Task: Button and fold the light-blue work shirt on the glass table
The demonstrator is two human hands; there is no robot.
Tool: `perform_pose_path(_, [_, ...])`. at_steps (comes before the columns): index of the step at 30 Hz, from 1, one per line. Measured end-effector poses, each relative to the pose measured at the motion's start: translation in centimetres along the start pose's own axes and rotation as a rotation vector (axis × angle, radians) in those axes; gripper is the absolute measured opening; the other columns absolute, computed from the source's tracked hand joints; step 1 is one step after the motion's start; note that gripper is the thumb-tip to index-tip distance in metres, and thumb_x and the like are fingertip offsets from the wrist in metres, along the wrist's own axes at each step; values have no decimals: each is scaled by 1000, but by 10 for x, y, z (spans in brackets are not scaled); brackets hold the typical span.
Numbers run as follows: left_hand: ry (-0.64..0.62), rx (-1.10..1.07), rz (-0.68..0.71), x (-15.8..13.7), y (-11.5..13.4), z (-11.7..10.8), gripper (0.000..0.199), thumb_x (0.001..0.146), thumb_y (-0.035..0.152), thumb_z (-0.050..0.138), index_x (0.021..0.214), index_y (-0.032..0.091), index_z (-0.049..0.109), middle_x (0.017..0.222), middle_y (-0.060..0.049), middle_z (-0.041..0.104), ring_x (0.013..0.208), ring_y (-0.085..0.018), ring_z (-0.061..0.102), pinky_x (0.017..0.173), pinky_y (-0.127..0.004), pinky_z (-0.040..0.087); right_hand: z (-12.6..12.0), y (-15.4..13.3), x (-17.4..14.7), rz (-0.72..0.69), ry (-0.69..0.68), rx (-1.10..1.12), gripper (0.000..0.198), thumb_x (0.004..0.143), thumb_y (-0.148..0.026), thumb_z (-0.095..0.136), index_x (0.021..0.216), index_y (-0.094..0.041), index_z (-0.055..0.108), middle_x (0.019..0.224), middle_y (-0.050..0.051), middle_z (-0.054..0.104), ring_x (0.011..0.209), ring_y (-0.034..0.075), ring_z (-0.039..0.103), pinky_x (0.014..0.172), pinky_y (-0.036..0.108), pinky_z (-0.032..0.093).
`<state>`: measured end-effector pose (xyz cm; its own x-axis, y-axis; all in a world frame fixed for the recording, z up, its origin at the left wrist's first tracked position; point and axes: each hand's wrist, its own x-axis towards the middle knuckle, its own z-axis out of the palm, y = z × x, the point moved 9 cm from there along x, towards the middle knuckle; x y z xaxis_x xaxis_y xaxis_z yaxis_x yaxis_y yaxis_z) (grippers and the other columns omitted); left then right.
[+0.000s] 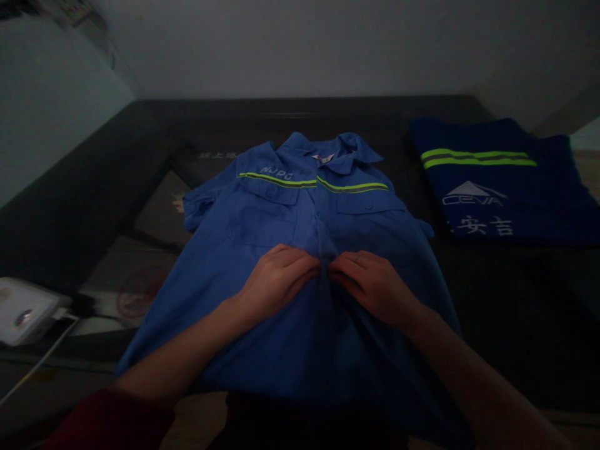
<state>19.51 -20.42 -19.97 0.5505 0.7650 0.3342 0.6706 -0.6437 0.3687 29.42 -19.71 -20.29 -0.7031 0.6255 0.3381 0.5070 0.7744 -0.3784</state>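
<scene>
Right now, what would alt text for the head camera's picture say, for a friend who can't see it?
A person's left hand and right hand touch the front of a blue short-sleeved shirt spread on a dark table. To the right lies a folded darker-blue garment marked CEVA; at the left edge, a white device with a cable.

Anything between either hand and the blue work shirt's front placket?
Nothing visible. The left hand and right hand have their fingertips at the placket of the blue work shirt, one on each side. The folded CEVA garment lies off to the right, out of the way.
</scene>
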Motion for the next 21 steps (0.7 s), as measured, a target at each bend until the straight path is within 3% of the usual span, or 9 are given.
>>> perform_pose_path(10, [41,-97,44,-2,3,-1,18,93,21,45,91,17,63,85,-3,68,80,-13,63,73,-25,49,9,-3,1,-33,-38,-126,18,94,-22,44,87,-17,60,80,5,65,68,16,57,64,28,39])
perform_pose_path(21, [42,-173,-21,-5,-1,1,19,92,19,47,94,17,66,87,-3,70,79,-12,66,73,-22,54,14,-6,0,-17,-44,-149,20,94,-20,41,84,-16,57,77,5,64,67,16,55,65,29,36])
